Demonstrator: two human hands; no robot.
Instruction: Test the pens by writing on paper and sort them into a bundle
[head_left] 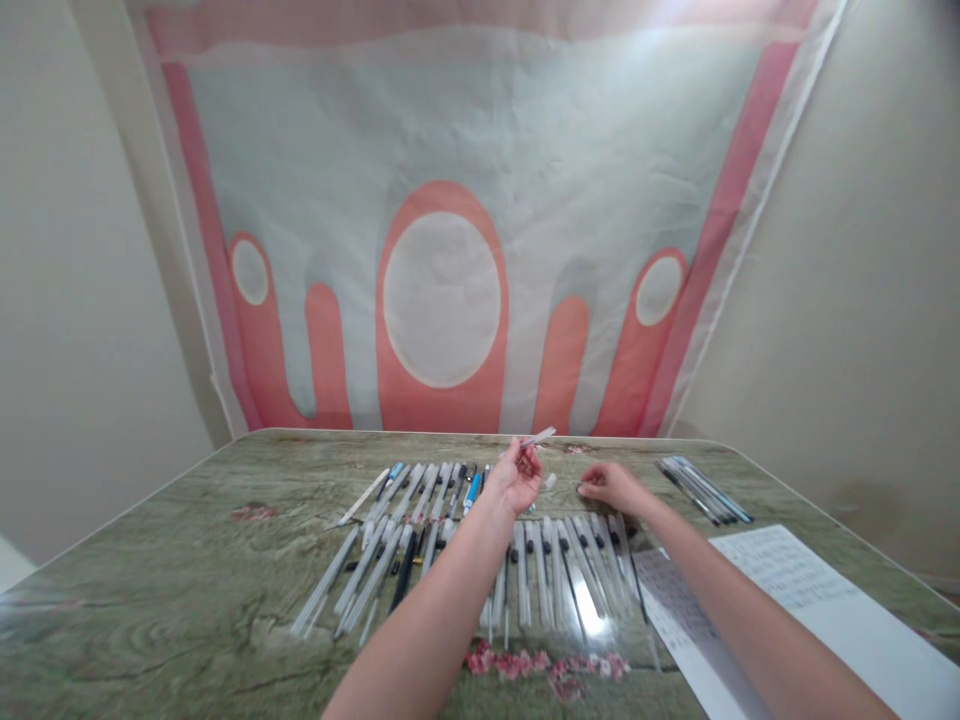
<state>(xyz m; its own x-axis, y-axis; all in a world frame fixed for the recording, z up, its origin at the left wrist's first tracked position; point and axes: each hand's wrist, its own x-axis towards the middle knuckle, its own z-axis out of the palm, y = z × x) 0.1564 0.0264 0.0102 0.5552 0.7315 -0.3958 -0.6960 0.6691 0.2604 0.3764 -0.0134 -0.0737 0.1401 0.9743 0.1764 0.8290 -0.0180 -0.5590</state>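
Observation:
My left hand (516, 480) is closed around a clear pen barrel (541, 437), which sticks out past the fingers toward the right. To its right, just over the table, my right hand (616, 488) is pinched, with a small dark piece (580, 488) at the fingertips, too small to name surely. A small whitish piece (551, 481) lies between the hands. Below them, a row of clear pen barrels (541, 570) with dark refills and small black parts spreads along the table. Behind my left forearm, another row of pen parts (424, 490) includes a blue pen (472, 492).
A bundle of refills or thin pens (705, 490) lies at the right on the wood-patterned table (172, 590). Handwritten sheets of paper (810, 580) lie under and beside my right forearm. A pink and grey cloth backdrop (465, 120) hangs behind the table's far edge.

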